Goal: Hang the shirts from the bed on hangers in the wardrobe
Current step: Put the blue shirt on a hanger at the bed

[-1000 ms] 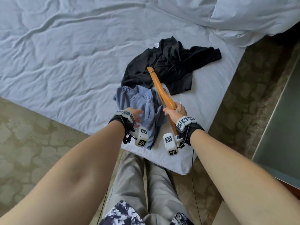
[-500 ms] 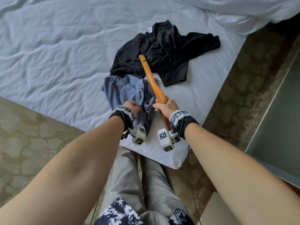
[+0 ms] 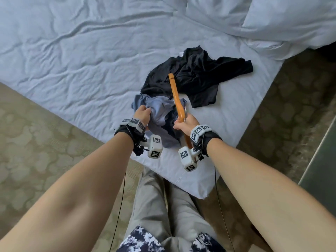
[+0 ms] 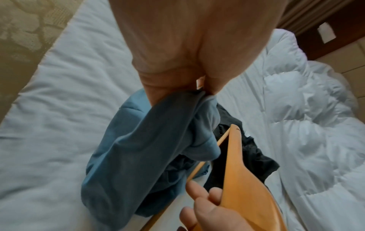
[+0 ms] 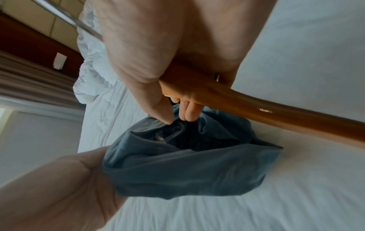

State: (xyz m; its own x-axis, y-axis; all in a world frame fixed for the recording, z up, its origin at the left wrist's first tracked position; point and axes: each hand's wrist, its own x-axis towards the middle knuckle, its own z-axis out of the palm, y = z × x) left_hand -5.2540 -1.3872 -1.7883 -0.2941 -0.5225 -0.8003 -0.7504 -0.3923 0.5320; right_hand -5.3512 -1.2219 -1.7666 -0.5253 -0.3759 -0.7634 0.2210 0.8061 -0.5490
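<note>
A crumpled blue shirt (image 3: 160,113) is lifted off the bed corner between my two hands. My left hand (image 3: 142,113) grips a bunch of its fabric (image 4: 158,132). My right hand (image 3: 183,124) holds an orange wooden hanger (image 3: 175,97) by its middle, and its thumb and fingertips (image 5: 187,112) also pinch the blue shirt (image 5: 187,164). The hanger (image 4: 237,171) points away over a black shirt (image 3: 196,75) that lies spread on the white sheet. The hanger's metal hook (image 3: 185,113) sticks out beside my right hand.
The bed (image 3: 72,60) fills the upper left, with a bunched white duvet (image 3: 272,24) at the far right. Patterned carpet (image 3: 36,142) lies left and right of the bed corner. A dark furniture edge (image 3: 320,170) stands at the right. My legs stand against the bed corner.
My left hand has moved left and up along the blue shirt, pulling its fabric apart from my right hand. The right hand keeps the hanger, now more upright.
</note>
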